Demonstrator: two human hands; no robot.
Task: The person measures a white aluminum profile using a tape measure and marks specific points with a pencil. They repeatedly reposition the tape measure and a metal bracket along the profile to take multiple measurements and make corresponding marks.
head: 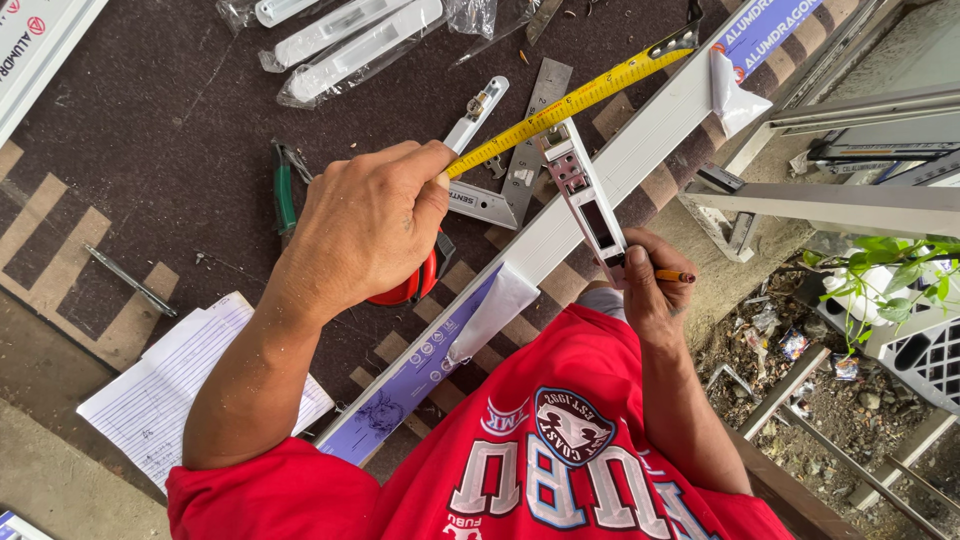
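The left hand (365, 225) is closed around a red tape measure case (415, 285), and the yellow tape (570, 100) runs out toward 1 o'clock along a white aluminium profile (640, 150) on the dark counter (150, 130). The right hand (650, 285), at 3 o'clock from the left, grips a pencil (675, 276) and steadies a white lock body (585, 195) on the profile.

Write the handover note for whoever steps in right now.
Left hand: grips the red tape measure, thumb pinning its yellow blade, which is drawn out along the white profile.
Right hand: holds a pencil and steadies the lock case on the profile.
Done: blade extended, lock case laid on.
Left: no pencil mark visible on the profile.
Green pliers lie beside the left hand.
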